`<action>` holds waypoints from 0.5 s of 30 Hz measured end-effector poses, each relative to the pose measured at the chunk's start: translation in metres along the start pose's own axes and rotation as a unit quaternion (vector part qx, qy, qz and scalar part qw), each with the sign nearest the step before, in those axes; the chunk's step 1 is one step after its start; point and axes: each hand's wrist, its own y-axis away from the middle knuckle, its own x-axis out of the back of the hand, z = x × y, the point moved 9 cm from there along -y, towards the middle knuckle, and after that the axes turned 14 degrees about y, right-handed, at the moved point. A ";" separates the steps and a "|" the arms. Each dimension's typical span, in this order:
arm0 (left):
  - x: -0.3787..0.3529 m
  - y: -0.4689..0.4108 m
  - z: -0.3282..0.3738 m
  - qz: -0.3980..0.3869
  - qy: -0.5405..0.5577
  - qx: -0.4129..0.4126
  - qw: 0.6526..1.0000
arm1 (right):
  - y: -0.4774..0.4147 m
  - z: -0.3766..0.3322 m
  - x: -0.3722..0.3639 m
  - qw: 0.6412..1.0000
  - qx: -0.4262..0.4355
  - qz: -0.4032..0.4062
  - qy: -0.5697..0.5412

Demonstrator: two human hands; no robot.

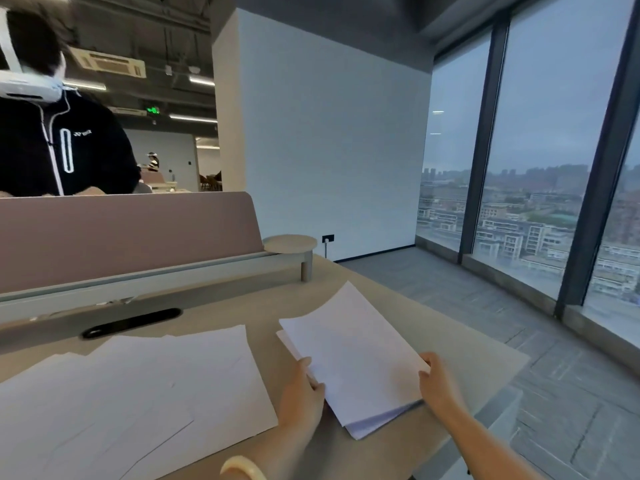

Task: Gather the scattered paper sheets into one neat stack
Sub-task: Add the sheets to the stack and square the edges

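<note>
Stack (353, 351) on desk (263, 306) — loose sheets (138, 393) left.

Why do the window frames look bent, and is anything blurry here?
Head view: the wide-angle lens tilts and bows the window frames toward the picture's edge; the person in the dark jacket at upper left is smeared by blur; soft grey daylight from the glass lights the paper stack evenly, with no glare on it.

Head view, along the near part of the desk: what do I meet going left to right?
Loose sheets spread on the desk → left hand → paper stack, gripped at both side edges → right hand → grey floor.
</note>
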 end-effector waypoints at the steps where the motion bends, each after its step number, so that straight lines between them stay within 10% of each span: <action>1: -0.001 0.000 0.001 -0.003 -0.007 -0.006 1.000 | -0.002 -0.001 -0.001 1.000 0.002 0.000 0.006; 15: -0.012 0.002 0.002 -0.027 -0.099 -0.050 0.993 | -0.009 0.006 -0.006 0.987 0.008 0.037 0.153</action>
